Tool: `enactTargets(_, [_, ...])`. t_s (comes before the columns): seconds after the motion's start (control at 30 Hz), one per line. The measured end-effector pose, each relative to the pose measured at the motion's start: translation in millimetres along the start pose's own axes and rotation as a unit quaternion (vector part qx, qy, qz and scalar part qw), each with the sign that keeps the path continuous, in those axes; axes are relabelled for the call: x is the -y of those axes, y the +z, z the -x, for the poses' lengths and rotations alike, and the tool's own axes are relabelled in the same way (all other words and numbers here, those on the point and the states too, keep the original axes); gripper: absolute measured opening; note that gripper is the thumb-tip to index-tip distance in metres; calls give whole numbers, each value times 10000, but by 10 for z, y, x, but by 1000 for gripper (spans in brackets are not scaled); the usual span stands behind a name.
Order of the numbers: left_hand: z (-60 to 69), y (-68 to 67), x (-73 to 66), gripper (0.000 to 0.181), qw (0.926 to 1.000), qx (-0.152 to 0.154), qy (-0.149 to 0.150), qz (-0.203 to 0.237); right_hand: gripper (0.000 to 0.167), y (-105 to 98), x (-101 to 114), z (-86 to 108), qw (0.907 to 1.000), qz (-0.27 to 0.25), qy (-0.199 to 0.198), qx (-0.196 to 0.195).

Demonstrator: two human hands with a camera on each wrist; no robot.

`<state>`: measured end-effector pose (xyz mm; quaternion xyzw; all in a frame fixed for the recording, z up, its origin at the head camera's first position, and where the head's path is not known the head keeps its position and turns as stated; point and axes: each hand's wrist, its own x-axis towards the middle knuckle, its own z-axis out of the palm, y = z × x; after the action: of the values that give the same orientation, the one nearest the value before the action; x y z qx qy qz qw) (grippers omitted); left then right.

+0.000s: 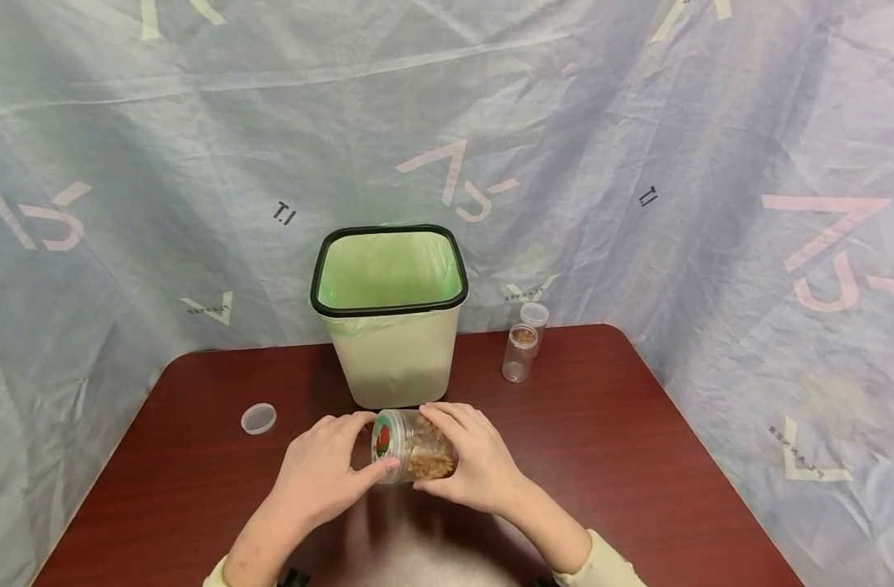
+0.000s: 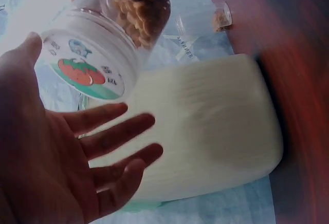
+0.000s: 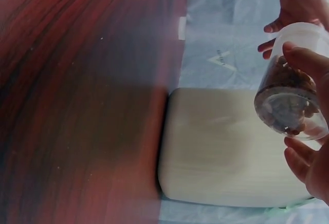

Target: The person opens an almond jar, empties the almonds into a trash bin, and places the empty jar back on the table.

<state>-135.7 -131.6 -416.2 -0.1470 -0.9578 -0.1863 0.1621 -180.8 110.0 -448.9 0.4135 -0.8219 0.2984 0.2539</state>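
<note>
A clear jar of brown pieces (image 1: 431,450) (image 2: 144,11) (image 3: 288,80) lies tilted on its side above the table, its lid (image 1: 390,440) (image 2: 85,67) facing left with a red and green picture. My right hand (image 1: 480,461) (image 3: 316,162) grips the jar's body near its base. Beside the lid is my left hand (image 1: 325,465) (image 2: 49,147) (image 3: 303,3), thumb at the lid's edge; in the left wrist view its fingers spread apart below the lid, not curled round it. Whether the thumb touches the lid, I cannot tell.
Behind the jar stands a cream bin (image 1: 399,359) (image 2: 205,126) (image 3: 216,147) with a black rim and green liner. Two small clear containers (image 1: 516,365) (image 1: 537,316) stand at its right. A loose clear lid (image 1: 258,418) lies on the red-brown table (image 1: 601,456) to the left. Printed cloth hangs behind.
</note>
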Motion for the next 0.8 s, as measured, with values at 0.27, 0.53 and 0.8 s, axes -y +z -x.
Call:
enactTargets(0.27, [5, -41, 88, 102, 9908, 92, 1111, 763, 98, 26, -21, -2, 9998, -4, 184, 124])
enactTargets(0.53, [-46, -84, 102, 92, 9771, 16, 2007, 703, 96, 16, -17, 10, 9995, -124, 225, 159])
enactTargets(0.8, [-43, -69, 122, 91, 9809, 52, 1781, 782, 95, 6, -12, 18, 9994, -15, 219, 284])
